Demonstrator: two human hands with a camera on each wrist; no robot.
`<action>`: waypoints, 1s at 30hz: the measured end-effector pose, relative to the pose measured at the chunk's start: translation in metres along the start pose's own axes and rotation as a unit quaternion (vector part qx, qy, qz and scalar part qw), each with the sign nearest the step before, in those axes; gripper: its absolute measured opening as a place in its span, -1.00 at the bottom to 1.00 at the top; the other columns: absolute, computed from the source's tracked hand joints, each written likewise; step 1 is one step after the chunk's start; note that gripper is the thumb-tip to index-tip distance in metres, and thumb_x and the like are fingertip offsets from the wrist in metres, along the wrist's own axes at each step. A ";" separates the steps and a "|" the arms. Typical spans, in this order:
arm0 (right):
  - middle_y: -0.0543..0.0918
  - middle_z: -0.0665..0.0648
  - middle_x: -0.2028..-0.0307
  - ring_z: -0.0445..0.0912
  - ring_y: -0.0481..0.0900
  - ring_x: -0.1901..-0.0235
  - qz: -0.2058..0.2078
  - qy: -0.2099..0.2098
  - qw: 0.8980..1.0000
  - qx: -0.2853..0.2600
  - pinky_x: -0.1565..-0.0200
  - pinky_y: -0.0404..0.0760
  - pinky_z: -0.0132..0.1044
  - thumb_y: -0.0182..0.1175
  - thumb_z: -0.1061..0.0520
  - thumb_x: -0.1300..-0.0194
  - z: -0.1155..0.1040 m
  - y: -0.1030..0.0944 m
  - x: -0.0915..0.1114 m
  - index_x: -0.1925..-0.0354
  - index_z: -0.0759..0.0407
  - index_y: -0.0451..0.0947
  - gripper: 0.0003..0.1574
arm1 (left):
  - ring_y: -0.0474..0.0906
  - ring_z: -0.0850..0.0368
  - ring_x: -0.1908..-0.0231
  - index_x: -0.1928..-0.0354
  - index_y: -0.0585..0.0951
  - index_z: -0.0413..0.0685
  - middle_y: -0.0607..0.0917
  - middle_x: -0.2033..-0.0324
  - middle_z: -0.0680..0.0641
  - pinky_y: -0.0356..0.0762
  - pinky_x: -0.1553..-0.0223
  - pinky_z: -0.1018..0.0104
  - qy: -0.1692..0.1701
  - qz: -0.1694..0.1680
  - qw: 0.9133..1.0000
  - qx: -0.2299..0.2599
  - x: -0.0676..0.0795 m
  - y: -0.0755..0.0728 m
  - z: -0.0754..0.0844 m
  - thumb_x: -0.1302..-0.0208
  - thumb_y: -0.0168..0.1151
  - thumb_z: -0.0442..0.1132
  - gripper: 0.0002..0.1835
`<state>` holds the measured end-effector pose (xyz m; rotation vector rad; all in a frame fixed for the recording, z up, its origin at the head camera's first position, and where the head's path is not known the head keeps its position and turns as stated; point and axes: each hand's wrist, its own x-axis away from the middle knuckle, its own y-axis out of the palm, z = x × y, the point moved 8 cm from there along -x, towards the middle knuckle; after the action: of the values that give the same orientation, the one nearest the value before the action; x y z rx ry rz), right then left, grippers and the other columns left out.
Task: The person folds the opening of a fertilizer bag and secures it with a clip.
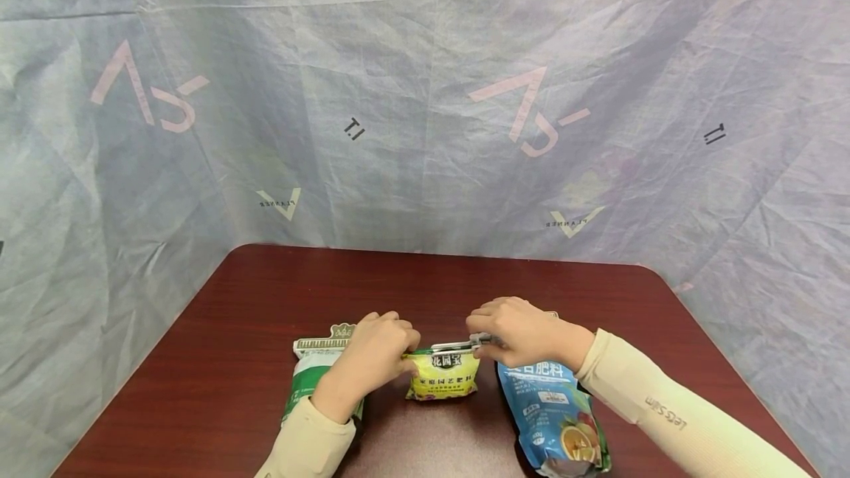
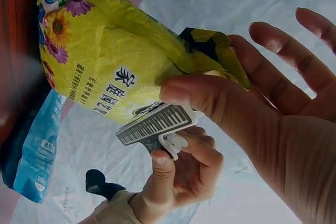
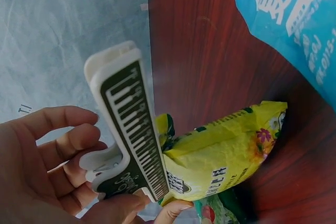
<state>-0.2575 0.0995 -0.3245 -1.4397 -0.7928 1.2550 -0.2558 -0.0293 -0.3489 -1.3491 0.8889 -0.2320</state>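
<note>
Low and central in the head view, a small bright yellow plastic bag (image 1: pixel 443 382) is held upright between two hands. The left hand (image 1: pixel 375 351) pinches its top left corner; the right hand (image 1: pixel 514 330) grips a white-rimmed, dark green clip with piano-key markings (image 1: pixel 453 347), lying along the bag's top edge. Strips of the dark red wood-grain desk (image 1: pixel 219 360) separate it from a green-and-white bag (image 1: pixel 311 382) at lower left and a glossy blue pouch (image 1: pixel 551 419) at lower right. Beyond the hands, the desk runs up to its round-cornered far edge, against grey printed cloth (image 1: pixel 398 183).

From the left wrist, the thumb and forefinger close on the yellow corner, the other fingers spread towards the right edge of the frame.

From the right wrist, the clip slants through the centre, its upper end projecting past the bag; whether it clamps the plastic cannot be told. The blue pouch fills the upper right, well apart.
</note>
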 end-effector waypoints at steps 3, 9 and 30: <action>0.33 -0.07 0.62 -0.34 0.16 0.62 0.003 -0.004 1.000 -0.003 0.53 0.18 -0.45 0.26 0.06 -0.13 -0.002 0.001 -0.003 0.47 0.04 0.34 -0.74 | 0.20 0.28 0.58 0.73 0.39 0.20 0.40 0.67 0.27 0.02 0.56 0.41 0.001 -0.002 1.000 0.003 -0.001 0.000 0.000 0.45 0.50 0.11 -0.58; 0.24 -0.09 0.64 -0.32 0.11 0.64 0.017 -0.015 1.000 -0.014 0.53 0.13 -0.47 0.28 0.10 -0.08 -0.007 0.002 -0.010 0.51 0.05 0.29 -0.69 | 0.24 0.27 0.57 0.64 0.46 0.17 0.48 0.63 0.25 0.05 0.57 0.42 -0.004 -0.011 1.000 0.004 -0.001 0.002 0.000 0.44 0.52 0.11 -0.59; 0.13 -0.14 0.62 -0.28 0.09 0.64 0.031 -0.031 0.999 0.020 0.53 0.10 -0.44 0.32 0.05 -0.01 -0.017 0.008 -0.030 0.55 0.05 0.26 -0.62 | 0.23 0.27 0.59 0.64 0.48 0.14 0.42 0.67 0.24 0.07 0.57 0.40 -0.002 -0.016 1.000 -0.009 0.000 0.003 0.002 0.39 0.52 0.07 -0.62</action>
<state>-0.2492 0.0647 -0.3247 -1.4078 -0.7647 1.3601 -0.2555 -0.0270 -0.3512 -1.3812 0.8684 -0.2478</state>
